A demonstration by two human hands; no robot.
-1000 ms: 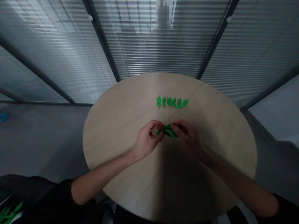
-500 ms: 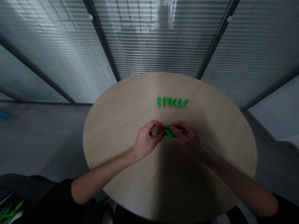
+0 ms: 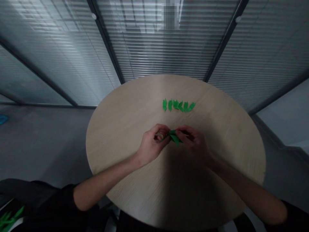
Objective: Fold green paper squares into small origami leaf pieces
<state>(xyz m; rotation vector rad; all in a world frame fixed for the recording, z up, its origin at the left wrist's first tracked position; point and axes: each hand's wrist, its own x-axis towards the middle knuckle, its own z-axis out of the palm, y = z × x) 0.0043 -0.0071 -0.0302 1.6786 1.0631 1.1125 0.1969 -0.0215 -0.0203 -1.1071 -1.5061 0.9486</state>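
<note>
Both my hands meet over the middle of a round, light wooden table (image 3: 125, 109). Between them is a small piece of green folded paper (image 3: 174, 137). My left hand (image 3: 152, 145) pinches its left end with curled fingers. My right hand (image 3: 194, 143) pinches its right end, fingers pressed together on it. Beyond my hands, farther up the table, several small green folded paper pieces (image 3: 178, 105) lie side by side in a row.
Glass walls with dark frames and closed blinds (image 3: 156, 45) stand behind the table. Grey floor surrounds it. More green paper strips (image 3: 8, 217) show at the bottom left corner, beside my dark sleeve.
The green paper between my fingers has been folded smaller and my right hand's fingers have shifted slightly in toward the left. The row of pieces has not moved.
</note>
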